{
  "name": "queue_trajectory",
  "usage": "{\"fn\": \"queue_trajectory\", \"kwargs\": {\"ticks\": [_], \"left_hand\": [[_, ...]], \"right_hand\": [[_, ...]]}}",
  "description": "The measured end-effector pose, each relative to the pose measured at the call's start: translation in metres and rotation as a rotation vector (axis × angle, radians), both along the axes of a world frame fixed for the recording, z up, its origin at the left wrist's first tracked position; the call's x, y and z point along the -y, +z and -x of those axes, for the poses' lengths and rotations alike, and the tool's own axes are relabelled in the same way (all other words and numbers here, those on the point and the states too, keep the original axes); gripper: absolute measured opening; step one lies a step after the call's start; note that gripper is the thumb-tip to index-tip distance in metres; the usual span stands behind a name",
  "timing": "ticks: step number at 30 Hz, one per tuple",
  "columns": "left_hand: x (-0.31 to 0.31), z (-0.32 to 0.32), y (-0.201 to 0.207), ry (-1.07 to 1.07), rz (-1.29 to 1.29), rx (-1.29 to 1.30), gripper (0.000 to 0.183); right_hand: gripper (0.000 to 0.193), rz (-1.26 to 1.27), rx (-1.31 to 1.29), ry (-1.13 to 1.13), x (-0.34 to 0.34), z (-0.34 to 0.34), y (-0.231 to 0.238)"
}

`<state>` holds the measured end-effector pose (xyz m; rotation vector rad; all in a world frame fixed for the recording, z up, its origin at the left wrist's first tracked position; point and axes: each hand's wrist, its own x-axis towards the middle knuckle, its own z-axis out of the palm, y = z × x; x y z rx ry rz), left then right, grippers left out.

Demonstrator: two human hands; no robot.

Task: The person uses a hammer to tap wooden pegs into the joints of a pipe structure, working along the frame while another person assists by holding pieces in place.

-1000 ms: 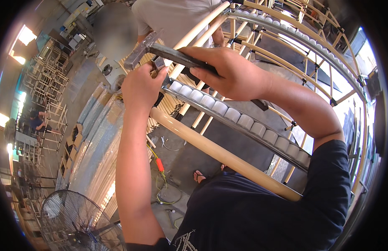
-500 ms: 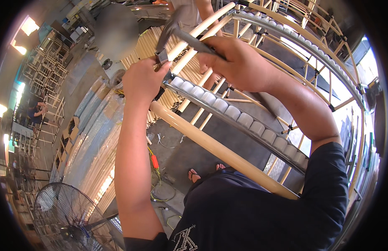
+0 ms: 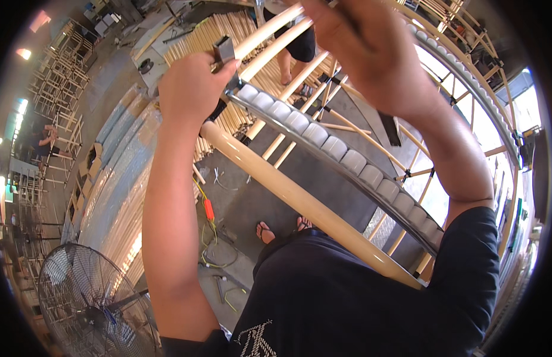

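Observation:
My left hand (image 3: 189, 86) is closed around the far end of the frame, its thumb against a short, square-sided metal piece (image 3: 224, 49) that stands up there. Just beside it begins a metal roller track (image 3: 341, 159) with white rollers, running toward my right side. A thick beige pipe (image 3: 305, 202) runs alongside the track, nearer my body. My right hand (image 3: 371, 53) is raised at the top, smeared by motion and closed on a hammer. The hammer's head is out of view, its handle largely hidden.
Another person's legs (image 3: 291, 59) show beyond the frame, near stacked beige pipes (image 3: 210, 35). Wrapped pipe bundles (image 3: 118, 160) and a black fan (image 3: 97, 303) are at left. A yellow cable with an orange connector (image 3: 208, 209) lies on the floor. More pipe frames fill the right.
My right hand has lifted up and away from the metal piece, taking the hammer's head out of view. My left hand stays at the frame's end; the whole view has shifted slightly.

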<state>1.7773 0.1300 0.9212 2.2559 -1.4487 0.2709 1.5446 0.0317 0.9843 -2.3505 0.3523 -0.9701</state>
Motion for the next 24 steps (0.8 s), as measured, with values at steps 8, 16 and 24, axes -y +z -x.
{"fn": "queue_trajectory", "kwargs": {"ticks": [8, 16, 24], "left_hand": [[0.003, 0.005, 0.004, -0.035, 0.013, -0.002, 0.042], [-0.001, 0.010, 0.009, 0.031, -0.062, -0.050, 0.042], [-0.003, 0.003, 0.005, -0.019, 0.026, -0.108, 0.043]], "right_hand": [[0.025, 0.054, 0.029, 0.007, 0.003, -0.002, -0.024], [0.025, 0.032, -0.111, 0.062, 0.005, -0.004, -0.039], [0.035, -0.401, -0.146, 0.081, 0.011, 0.016, -0.016]]}}
